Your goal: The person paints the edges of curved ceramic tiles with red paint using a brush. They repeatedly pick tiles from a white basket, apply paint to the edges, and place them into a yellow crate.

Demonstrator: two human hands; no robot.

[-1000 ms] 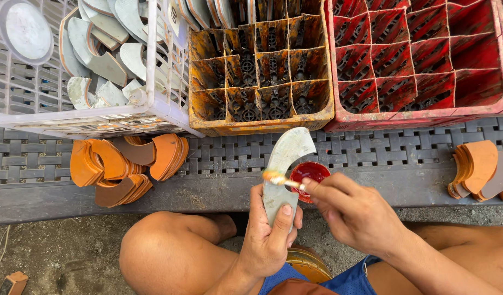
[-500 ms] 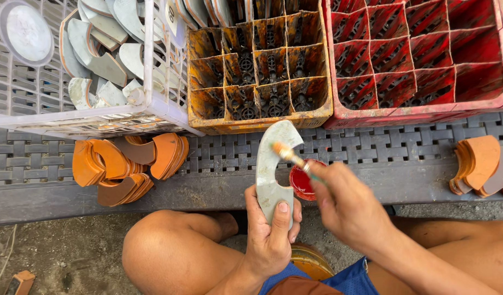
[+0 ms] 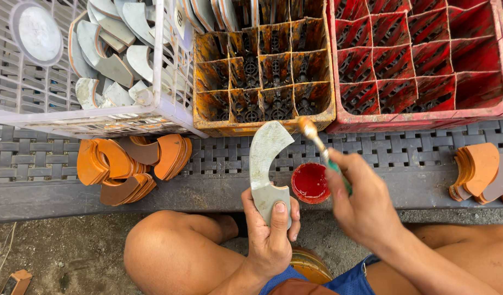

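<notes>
My left hand grips the lower end of a grey curved metal piece, held upright in front of me. My right hand holds a thin paintbrush with an orange-tipped bristle end, raised to the right of the piece's upper tip and not touching it. A small round pot of red paint sits on the grey woven plastic surface between my two hands.
A white wire basket of grey curved pieces stands at the back left. An orange divided crate and a red divided crate stand behind. Stacks of orange-painted curved pieces lie at left and right. My bare knees are below.
The brush has lifted off the curved piece and moved right and up, away from its tip. My left hand has turned the piece slightly more upright.
</notes>
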